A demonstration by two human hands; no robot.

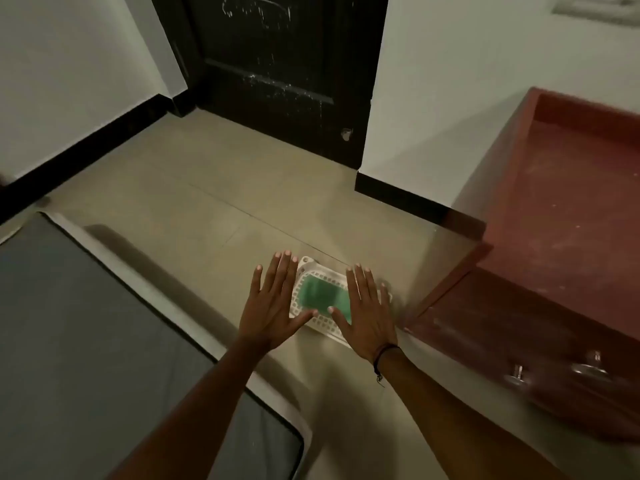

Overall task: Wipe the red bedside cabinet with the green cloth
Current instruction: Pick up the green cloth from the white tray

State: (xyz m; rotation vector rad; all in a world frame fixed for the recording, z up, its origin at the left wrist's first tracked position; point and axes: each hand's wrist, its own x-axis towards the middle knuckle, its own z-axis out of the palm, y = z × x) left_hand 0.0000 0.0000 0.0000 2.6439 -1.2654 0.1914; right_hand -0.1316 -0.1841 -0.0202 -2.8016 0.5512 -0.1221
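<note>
With left hand [273, 306] and right hand [367, 317] spread flat and empty, pinch the probably soft, light, limp green cloth [320, 294] by an edge from the white perforated basket [306, 263] at lower centre, near the red bedside cabinet [568, 216].

The right hand [367, 313] covers the right end of the green cloth [318, 294]; the left hand [273, 306] hides the left side of the white basket [308, 263]; the red bedside cabinet [571, 220] is cut off by the right edge; we find its near knobs [517, 372] blurred.
</note>
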